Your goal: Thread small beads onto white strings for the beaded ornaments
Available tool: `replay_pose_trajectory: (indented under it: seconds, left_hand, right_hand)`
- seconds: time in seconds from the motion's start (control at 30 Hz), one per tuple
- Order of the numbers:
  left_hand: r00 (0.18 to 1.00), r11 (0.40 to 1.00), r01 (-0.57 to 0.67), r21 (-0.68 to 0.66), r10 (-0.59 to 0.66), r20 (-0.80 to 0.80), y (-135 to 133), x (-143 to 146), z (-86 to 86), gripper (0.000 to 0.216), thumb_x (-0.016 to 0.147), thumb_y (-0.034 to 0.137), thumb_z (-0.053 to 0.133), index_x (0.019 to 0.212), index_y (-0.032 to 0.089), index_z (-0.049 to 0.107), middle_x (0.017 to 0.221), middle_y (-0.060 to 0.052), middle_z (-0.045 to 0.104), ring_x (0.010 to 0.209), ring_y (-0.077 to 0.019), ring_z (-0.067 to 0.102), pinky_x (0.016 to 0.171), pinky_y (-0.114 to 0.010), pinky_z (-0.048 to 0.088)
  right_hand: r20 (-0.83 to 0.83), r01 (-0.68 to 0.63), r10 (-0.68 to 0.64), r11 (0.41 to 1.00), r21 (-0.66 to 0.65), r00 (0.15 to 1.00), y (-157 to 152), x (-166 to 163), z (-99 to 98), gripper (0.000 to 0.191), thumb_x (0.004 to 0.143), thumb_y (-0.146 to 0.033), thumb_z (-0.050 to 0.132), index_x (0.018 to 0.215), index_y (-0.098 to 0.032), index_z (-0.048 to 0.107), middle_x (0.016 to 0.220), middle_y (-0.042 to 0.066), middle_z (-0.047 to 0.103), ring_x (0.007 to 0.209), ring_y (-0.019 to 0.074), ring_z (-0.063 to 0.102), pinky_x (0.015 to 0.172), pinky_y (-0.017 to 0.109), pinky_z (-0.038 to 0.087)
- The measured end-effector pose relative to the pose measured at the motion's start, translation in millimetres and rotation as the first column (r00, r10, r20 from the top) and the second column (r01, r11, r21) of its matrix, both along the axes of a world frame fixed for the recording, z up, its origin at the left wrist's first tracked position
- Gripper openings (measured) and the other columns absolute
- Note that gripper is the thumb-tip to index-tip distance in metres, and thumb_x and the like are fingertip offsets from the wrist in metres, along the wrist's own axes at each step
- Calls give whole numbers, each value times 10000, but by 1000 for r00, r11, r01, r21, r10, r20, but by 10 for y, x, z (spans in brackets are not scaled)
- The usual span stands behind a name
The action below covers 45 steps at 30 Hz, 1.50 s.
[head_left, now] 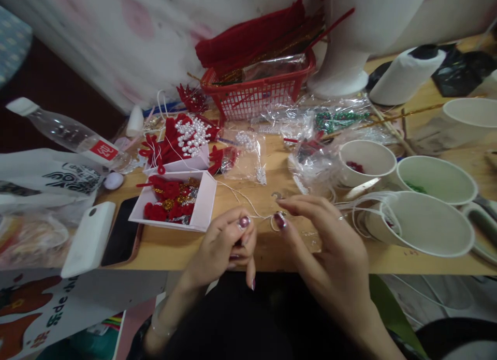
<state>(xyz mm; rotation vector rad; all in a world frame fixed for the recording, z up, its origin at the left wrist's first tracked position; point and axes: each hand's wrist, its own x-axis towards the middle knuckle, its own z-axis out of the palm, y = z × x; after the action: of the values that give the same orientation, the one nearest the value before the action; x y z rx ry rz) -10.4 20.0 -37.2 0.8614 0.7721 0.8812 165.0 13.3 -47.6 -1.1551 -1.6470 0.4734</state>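
Note:
My left hand is closed in front of the table edge, thumb pressed to the curled fingers. What it grips, if anything, is hidden. To its right, my right hand reaches over the table with thumb and index finger apart. I see nothing clearly held between them. A thin white cord runs across the wood from the white box toward both hands and loops near the right thumb. Just beyond the right fingertips lies a small crescent-shaped piece. Tiny clear bits lie under the right hand.
White boxes hold red and gold fuzzy ornaments and a white pearl cluster. Paper cups crowd the right, some with beads. A red basket stands behind plastic bags. Phones and a bottle are left.

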Motion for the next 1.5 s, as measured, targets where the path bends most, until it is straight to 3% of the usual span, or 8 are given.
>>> replay_pose_trajectory:
  seconds: [0.13, 0.37, 0.5, 0.6, 0.7, 0.77, 1.0, 1.5]
  left_hand:
    - [991, 996, 86, -34, -89, -96, -23, 6, -18, 280, 946, 327, 524, 709, 192, 458, 537, 97, 319, 379, -33, 227, 356, -100, 292]
    - [983, 992, 128, -11, -128, -132, -44, 2, -8, 283, 988, 347, 461, 751, 192, 452, 529, 107, 334, 341, -34, 384, 372, -111, 340]
    - [995, 998, 58, -35, -60, -80, -13, 37, -14, 301, 989, 386, 488, 759, 192, 469, 507, 114, 319, 344, -37, 310, 376, -140, 418]
    - [997, 996, -74, -53, 74, 0, 36, 87, 5, 352, 917, 476, 624, 759, 184, 504, 508, 118, 349, 358, -29, 235, 370, -162, 454]
    - [967, 963, -237, -129, 246, 59, 82, 135, 25, 391, 792, 455, 788, 728, 152, 550, 541, 98, 404, 398, -16, 280, 382, -106, 395]
    - [953, 943, -267, -200, 290, 93, 101, 160, 25, 418, 720, 437, 853, 694, 132, 568, 570, 77, 435, 440, -17, 346, 401, -94, 374]
    - [948, 877, -234, -420, 301, 101, 124, 178, -10, 452, 586, 410, 938, 677, 124, 601, 532, 61, 479, 456, -27, 380, 406, -99, 345]
    - [957, 890, -242, -387, 285, 58, 132, 160, -33, 426, 627, 435, 912, 695, 120, 633, 545, 50, 506, 476, -41, 404, 445, -129, 366]
  right_hand:
    - [-115, -213, 207, 976, -37, 971, -53, -88, 36, 179, 936, -150, 584, 1090, -165, 673, 1098, 65, 704, 1061, 134, 654, 925, 230, 503]
    - [-195, -173, 161, 984, -45, 967, -45, -116, -63, 128, 940, -99, 550, 952, -196, 633, 957, 11, 701, 949, 95, 654, 856, 184, 497]
    - [-196, -145, 137, 989, -28, 971, -33, -103, -77, 123, 947, -102, 549, 947, -200, 624, 947, 8, 683, 945, 101, 644, 848, 199, 496]
    - [-221, -143, 131, 989, -39, 966, -33, -105, -70, 126, 941, -96, 562, 940, -204, 626, 965, 12, 675, 949, 111, 638, 855, 221, 495]
    - [-301, -208, 175, 975, -81, 937, -46, -125, -34, 123, 938, -103, 574, 925, -213, 627, 930, 5, 672, 918, 125, 635, 822, 246, 501]
    - [-351, -256, 202, 960, -115, 914, -53, -150, -1, 115, 933, -113, 586, 902, -212, 636, 884, 0, 669, 857, 127, 634, 772, 256, 505]
    - [-418, -274, 162, 935, -225, 894, -25, -263, 26, 112, 916, -152, 602, 840, -201, 667, 801, 7, 670, 770, 148, 638, 702, 291, 502]
    - [-525, -332, 118, 882, -334, 843, -10, -259, -24, 116, 915, -214, 612, 811, -191, 658, 782, 21, 654, 734, 167, 635, 679, 325, 510]
